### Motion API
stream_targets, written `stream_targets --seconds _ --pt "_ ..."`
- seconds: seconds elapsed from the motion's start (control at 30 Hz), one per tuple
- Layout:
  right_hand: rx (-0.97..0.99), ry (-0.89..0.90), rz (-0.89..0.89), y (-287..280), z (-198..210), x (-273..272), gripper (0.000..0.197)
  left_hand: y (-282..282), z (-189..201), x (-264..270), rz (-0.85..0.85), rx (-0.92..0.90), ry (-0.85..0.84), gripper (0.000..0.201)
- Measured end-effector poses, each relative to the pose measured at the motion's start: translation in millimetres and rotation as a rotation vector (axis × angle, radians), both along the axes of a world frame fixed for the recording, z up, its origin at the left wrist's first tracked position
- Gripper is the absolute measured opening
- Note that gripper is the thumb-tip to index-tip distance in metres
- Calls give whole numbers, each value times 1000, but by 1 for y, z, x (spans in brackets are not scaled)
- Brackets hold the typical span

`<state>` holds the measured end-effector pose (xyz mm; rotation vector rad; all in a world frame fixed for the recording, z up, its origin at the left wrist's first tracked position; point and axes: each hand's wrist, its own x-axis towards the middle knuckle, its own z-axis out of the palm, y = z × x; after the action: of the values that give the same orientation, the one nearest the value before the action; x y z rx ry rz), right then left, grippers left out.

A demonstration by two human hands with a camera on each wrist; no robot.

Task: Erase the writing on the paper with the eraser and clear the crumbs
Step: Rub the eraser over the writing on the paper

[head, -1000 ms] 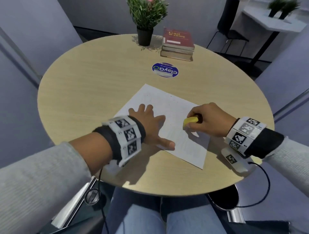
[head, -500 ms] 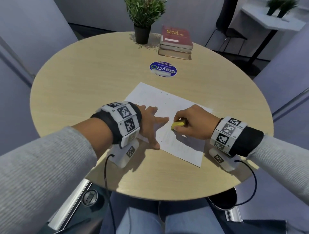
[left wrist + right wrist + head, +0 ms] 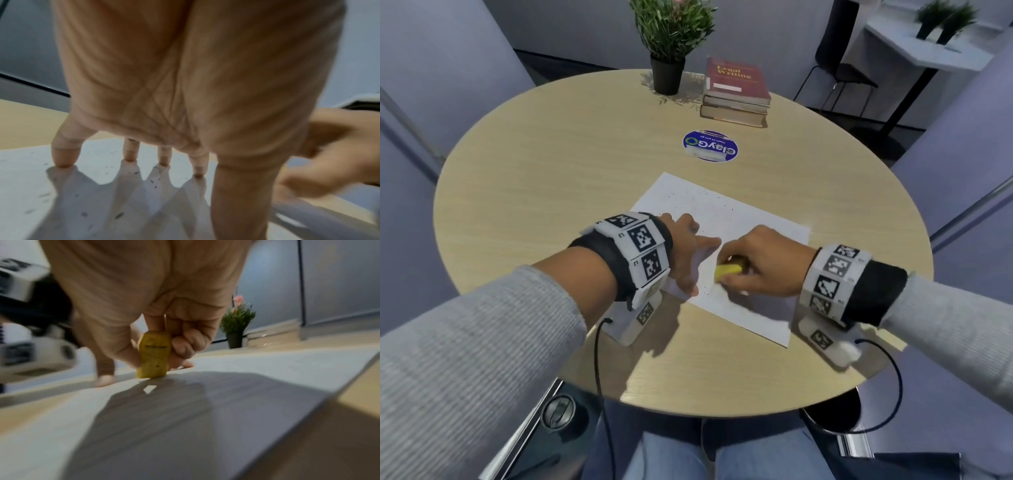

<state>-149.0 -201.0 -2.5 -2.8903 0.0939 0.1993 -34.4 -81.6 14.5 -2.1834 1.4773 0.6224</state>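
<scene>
Two hands on paper (image 3: 726,219): left hand (image 3: 685,250) is spread flat, fingers (image 3: 64,155) straight, pressing; eraser (image 3: 727,270) is pinched by right hand (image 3: 763,263), crumbs (image 3: 153,181) scattered.

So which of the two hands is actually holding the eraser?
The right hand: it pinches the yellow eraser against the paper. The left hand holds nothing; its spread fingertips only press the sheet down.
</scene>
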Motion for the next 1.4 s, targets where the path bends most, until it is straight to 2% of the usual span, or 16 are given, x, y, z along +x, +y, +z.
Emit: stream_targets --seconds 0.1,0.23,0.37,0.53,0.7,0.8,0.87,1.0,1.17,1.3,1.4 --pt "-46 -64 -93 -17 3 6 29 0 1 -1 11 2 -2 98" --pt "13 31 69 6 0 -4 28 1 5 -3 2 -45 35 93" --pt "-45 -54 -81 -18 5 10 27 1 1 -1 23 -51 29 93" --pt "52 54 105 13 5 -6 23 1 -2 1 22 -57 24 91" --pt "-53 -46 -86 -21 9 8 26 0 -5 3 25 -56 26 90" --pt "5 24 62 4 7 -3 29 -1 -5 3 21 -52 14 90" --pt "20 70 98 10 5 -6 26 -2 -5 3 30 -51 30 92" --pt "-62 -45 -68 -23 5 12 27 -1 -5 5 45 -51 38 95" --pt "32 63 156 14 2 -2 24 -3 -6 5 31 -36 30 95" --pt "-62 -39 -10 -16 5 14 27 -2 -4 5 52 -16 24 98" --pt "-14 -35 85 -1 5 10 24 -3 -2 3 21 -30 16 98"
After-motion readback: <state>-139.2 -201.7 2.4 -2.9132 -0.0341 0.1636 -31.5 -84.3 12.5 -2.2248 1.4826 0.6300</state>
